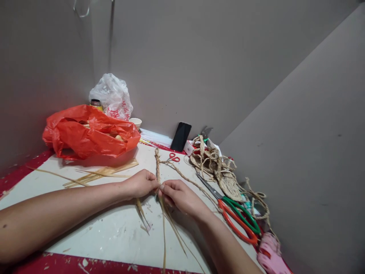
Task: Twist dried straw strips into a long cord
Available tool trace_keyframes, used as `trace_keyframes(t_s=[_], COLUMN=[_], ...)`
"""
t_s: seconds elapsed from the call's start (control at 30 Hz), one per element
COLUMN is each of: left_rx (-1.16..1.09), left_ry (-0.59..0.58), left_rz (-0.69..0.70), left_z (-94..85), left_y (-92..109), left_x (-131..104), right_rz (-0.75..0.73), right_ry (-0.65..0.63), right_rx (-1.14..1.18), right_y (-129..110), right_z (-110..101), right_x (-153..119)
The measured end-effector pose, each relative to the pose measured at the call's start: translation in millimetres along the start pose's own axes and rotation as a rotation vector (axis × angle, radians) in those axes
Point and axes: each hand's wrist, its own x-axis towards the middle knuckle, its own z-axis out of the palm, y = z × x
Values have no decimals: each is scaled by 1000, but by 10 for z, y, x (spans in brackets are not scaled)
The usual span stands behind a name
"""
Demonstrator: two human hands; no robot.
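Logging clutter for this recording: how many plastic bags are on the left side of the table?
2: a red bag in front, and a white bag behind it; others could be hidden.

Tabletop (48,264): red, scattered with pale scraps (85,262)
White sheet (111,239): spread over the red, stained and flecked
Left side: flat straw strips (107,171); crumpled red plastic bag (88,133) behind them
Right side: green-and-orange-handled shears (223,200), tangled braided cord (229,184) beside them
Far side: small red-handled scissors (175,157); tilted black smartphone (181,136)

Single head-worn camera, facing forward and down; close above white sheet (114,238), grey wall (199,57) beyond.
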Motion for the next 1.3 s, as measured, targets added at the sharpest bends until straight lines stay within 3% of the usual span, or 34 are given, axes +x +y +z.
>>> trace_keyframes(t_s=[0.07, 0.13, 0.33, 0.43, 0.5, 0.63, 0.7, 0.77, 0.83, 1.03, 1.13, 1.3], left_rx=[-24, -48, -72, -76, -96, -140, -173, -209, -233, -250, -208, -17], left_ry=[-24, -49, 39, 24, -1, -34, -61, -98, -131, -149, -115, -210], left_rz=[10, -2, -62, -71, -83, -103, -84, -60, -46, -15, -47, 35], left_z=[-5, -8, 1, 3, 0, -27, -47, -65, -74, -50, -58, -152], left_y=[-6, 3, 49, 58, 74, 126, 142, 143, 133, 115, 117, 85], left_x=[-12, -25, -37, -47, -60, -79, -78, -74, -72, -82, -74, -23], right_rz=[62, 79, -103, -133, -147, -198, -182, -165, -145, 89, 139, 163], right_ry=[-23, 9, 230, 290, 213, -115, 5, 279, 361, -81, -138, -218], right_rx=[148, 150, -330, -525, -562, -401, -263, -144, 4, 493, 529, 449], right_y=[21, 48, 82, 28, -42, -179, -184, -137, -64, 52, 75, 138], right_z=[102, 191, 338, 379, 368, 176, 29, -83, -113, 89, 70, -43], right_x=[5, -2, -76, -151, -229, -350, -325, -240, -134, 11, 29, 98])
